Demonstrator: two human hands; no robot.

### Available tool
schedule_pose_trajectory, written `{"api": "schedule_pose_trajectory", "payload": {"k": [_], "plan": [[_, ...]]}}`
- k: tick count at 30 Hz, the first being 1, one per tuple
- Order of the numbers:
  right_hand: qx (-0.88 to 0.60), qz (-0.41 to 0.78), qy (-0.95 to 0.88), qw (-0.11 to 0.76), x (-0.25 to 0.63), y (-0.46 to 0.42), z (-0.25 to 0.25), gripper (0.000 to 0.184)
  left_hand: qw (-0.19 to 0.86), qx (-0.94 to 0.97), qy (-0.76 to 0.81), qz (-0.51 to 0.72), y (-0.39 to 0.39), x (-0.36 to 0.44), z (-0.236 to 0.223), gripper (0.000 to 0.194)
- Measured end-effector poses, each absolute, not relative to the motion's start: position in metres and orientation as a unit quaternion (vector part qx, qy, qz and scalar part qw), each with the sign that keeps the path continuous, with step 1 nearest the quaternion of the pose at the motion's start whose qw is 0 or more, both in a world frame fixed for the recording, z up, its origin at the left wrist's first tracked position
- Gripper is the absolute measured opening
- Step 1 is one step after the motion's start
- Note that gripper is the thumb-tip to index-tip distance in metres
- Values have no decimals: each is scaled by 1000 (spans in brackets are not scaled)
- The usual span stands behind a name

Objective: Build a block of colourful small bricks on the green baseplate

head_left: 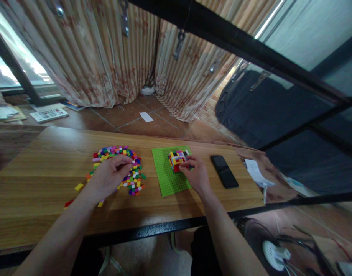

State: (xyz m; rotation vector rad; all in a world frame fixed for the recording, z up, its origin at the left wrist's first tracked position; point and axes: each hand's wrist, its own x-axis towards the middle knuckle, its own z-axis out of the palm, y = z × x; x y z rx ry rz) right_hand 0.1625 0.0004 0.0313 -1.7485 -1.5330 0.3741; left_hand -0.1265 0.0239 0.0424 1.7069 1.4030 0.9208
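Multicoloured build [177, 156] against right grip [198, 175]

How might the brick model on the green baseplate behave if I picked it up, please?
The brick model would probably feel light and stiff, being built of small, hard-looking bricks. It may shed pieces if squeezed, since it has many separate parts. The baseplate might lift with it, though I cannot tell whether they are locked together.

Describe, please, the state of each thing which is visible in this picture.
Loose bricks: spread out, unassembled
Brick model: assembled, partly hidden
Green baseplate: flat, mostly bare
Phone: lying flat, screen dark
Curtains: hanging, nearly meeting
Left hand: above loose bricks, grip unclear
Right hand: fingers at the model
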Motion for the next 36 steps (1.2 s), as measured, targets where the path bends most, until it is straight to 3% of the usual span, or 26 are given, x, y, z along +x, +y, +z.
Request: {"api": "schedule_pose_trajectory", "payload": {"k": [9,13,22,29,36], "plan": [[-662,159,-611,403,168,-1,32,4,386,647,547,365,23,-125,48,33],[-640,177,-585,465,173,1,37,11,373,654,546,367,23,-126,48,31],[-608,102,-590,521,154,-7,52,13,349,659,557,366,26,-133,40,30],[-501,182,-722,441,112,-24,49,13,341,646,567,381,27,-138,42,29],[-469,228,-809,269,74,-35,36,10,340,647,553,399,26,-137,42,24]]}}
